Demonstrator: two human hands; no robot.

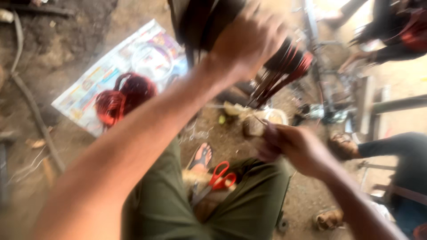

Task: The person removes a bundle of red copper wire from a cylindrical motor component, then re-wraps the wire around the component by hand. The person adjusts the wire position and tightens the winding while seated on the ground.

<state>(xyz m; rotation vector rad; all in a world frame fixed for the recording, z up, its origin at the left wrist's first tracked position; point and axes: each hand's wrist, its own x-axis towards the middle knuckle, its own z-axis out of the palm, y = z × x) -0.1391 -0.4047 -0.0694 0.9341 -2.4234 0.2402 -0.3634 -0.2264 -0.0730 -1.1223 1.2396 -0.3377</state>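
Observation:
My left hand point(249, 40) reaches up to a dark round motor part point(209, 22) wound with reddish copper wire point(289, 62) and grips its top edge; the view is blurred by motion. Several thin wire strands point(267, 91) hang from the winding down toward my right hand point(291, 146). That hand is closed and pinches the strands' lower ends, just above my right knee. Red-handled scissors point(218, 180) lie between my legs, near my sandalled foot point(202, 158).
A coil of red wire point(122, 98) and a clear round container point(151, 60) lie on a spread newspaper point(84, 95) on the dirt floor. A metal frame point(329, 84) stands at right. Another person's arm point(387, 149) and foot point(342, 146) are at right; a second person point(391, 40) is at top right.

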